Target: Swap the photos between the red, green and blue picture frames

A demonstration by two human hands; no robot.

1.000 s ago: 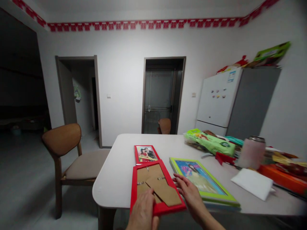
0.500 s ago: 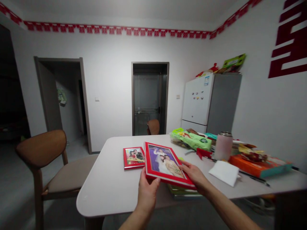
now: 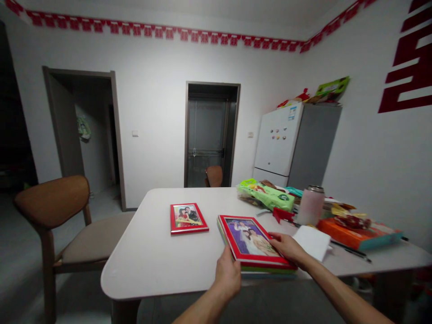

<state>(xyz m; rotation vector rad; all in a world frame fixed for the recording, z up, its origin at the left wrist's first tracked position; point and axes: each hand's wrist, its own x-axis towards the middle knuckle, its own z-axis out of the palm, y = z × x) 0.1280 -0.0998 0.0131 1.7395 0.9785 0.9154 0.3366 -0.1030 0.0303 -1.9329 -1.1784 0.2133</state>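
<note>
A red picture frame [image 3: 251,238] with a wedding photo lies on top of a green-edged stack [image 3: 273,271] at the table's front edge. My left hand [image 3: 228,272] grips its near left corner, thumb and fingers at the edge. My right hand [image 3: 290,249] holds the right side, with fingertips over the border. A smaller red picture frame [image 3: 189,219], showing a couple, lies flat on the table to the left, apart from both hands. What makes up the stack is mostly hidden beneath the large frame.
On the white table [image 3: 162,265], to the right, are a white paper or tissue [image 3: 312,242], a pink bottle [image 3: 310,206], an orange box [image 3: 359,231], a green package [image 3: 266,195] and a black pen [image 3: 353,252]. A wooden chair [image 3: 52,202] stands at the left.
Both hands have lowered the large red picture frame to the right, from above the table onto the stack. The smaller frame, partly covered before, now shows whole.
</note>
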